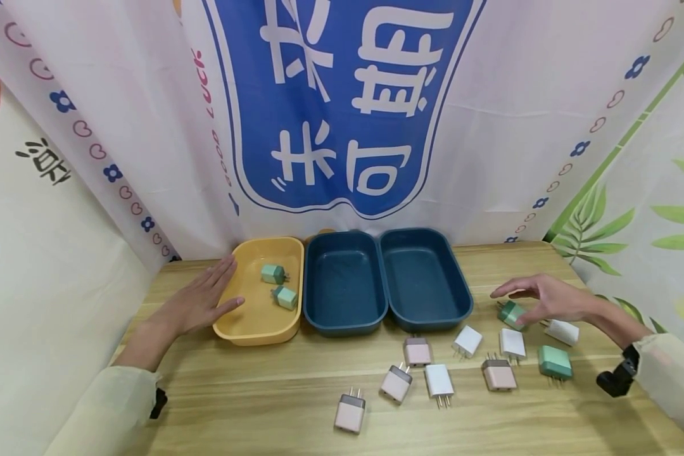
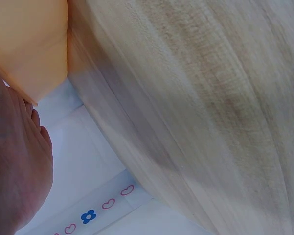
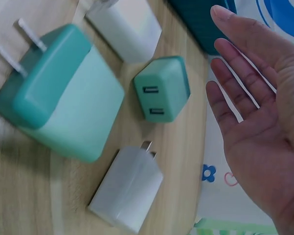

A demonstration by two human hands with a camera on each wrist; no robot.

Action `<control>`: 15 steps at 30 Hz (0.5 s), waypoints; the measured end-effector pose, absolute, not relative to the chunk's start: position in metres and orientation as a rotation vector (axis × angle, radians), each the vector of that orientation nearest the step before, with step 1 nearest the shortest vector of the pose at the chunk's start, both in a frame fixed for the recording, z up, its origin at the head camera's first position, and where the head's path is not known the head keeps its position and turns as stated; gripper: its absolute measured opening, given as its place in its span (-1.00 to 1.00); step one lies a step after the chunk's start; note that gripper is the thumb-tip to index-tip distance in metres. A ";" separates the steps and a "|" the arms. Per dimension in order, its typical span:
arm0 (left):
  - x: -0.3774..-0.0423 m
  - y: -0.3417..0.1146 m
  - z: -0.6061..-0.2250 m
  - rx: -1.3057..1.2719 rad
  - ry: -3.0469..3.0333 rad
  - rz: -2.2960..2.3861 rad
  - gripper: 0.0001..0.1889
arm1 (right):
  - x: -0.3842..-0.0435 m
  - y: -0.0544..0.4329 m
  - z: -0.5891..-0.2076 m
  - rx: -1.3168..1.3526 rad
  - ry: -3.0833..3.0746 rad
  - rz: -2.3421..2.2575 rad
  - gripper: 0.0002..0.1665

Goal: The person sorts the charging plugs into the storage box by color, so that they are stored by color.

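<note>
My left hand (image 1: 199, 301) lies with straight fingers along the left rim of the yellow tray (image 1: 244, 316); the left wrist view shows its edge beside the tray wall (image 2: 34, 44). Two green plug chargers (image 1: 273, 273) lie inside that tray. On the right, my right hand (image 1: 558, 297) reaches over a green charger (image 1: 511, 315), thumb and fingers apart around it. In the right wrist view this charger (image 3: 161, 90) shows two USB ports, and the spread hand (image 3: 264, 93) holds nothing. A white charger (image 1: 562, 332) lies under the wrist, and another green one (image 1: 555, 362) sits nearer the front.
Two dark blue trays (image 1: 344, 330) stand side by side right of the yellow one. Several white chargers (image 1: 439, 381) and pink chargers (image 1: 350, 413) are scattered over the wooden table (image 1: 251, 405). A printed curtain (image 1: 177, 158) hangs behind the trays.
</note>
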State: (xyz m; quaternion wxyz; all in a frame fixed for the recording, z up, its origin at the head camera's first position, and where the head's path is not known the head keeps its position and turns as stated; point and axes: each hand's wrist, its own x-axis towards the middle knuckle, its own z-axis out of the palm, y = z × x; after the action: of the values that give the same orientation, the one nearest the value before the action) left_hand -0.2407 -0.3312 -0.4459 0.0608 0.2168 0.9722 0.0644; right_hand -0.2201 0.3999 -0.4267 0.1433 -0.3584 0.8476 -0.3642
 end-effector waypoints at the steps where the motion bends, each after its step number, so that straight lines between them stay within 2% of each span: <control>1: -0.241 -0.331 -0.446 0.656 2.942 0.196 -0.01 | -0.220 0.401 -0.428 -1.034 2.448 -1.039 -0.35; 15: -0.240 -0.332 -0.446 0.661 2.944 0.201 -0.01 | -0.227 0.416 -0.446 -1.107 2.359 -1.148 -0.35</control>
State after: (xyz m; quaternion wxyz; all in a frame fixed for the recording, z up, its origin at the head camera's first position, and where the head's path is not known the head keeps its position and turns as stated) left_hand -0.2401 -0.3317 -0.4461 0.0588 0.2181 0.9719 0.0663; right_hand -0.2266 0.4159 -0.4458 0.1465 -0.3846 0.8195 -0.3989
